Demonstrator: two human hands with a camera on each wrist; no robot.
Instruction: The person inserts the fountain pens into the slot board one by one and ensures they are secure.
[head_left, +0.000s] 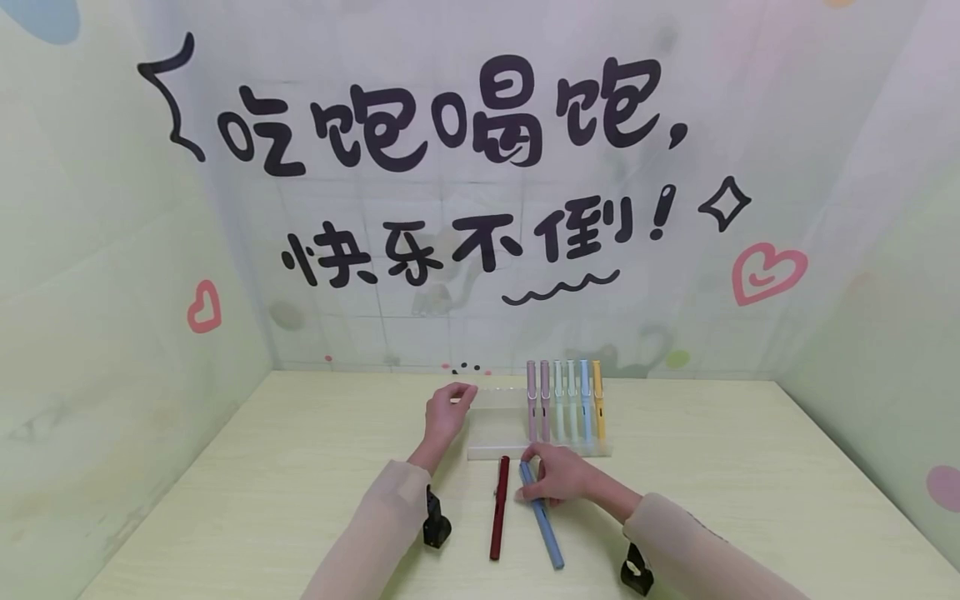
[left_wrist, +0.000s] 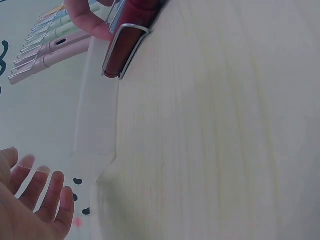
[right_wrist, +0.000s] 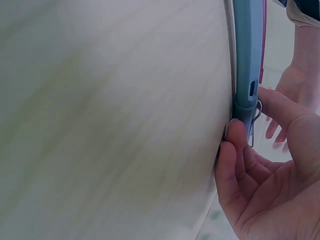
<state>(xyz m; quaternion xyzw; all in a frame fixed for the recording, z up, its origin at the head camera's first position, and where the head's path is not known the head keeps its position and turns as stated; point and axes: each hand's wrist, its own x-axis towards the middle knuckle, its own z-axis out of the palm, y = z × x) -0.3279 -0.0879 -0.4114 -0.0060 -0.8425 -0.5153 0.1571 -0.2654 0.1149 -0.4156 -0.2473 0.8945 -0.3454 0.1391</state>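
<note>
A clear pen rack stands toward the back of the table, with several pens upright in its right part. My left hand is at the rack's upper left corner, thumb and fingertips lightly about its edge; in the left wrist view its other fingers are spread. Before the rack, my right hand pinches a blue pen near its clip end. The blue pen lies along the tabletop in the right wrist view. A dark red pen lies to its left.
The upright pens are purple, pale green, light blue and yellow, and the rack's left part holds none. Behind the rack rises a printed backdrop, with side panels left and right. Pale wood tabletop extends around both forearms.
</note>
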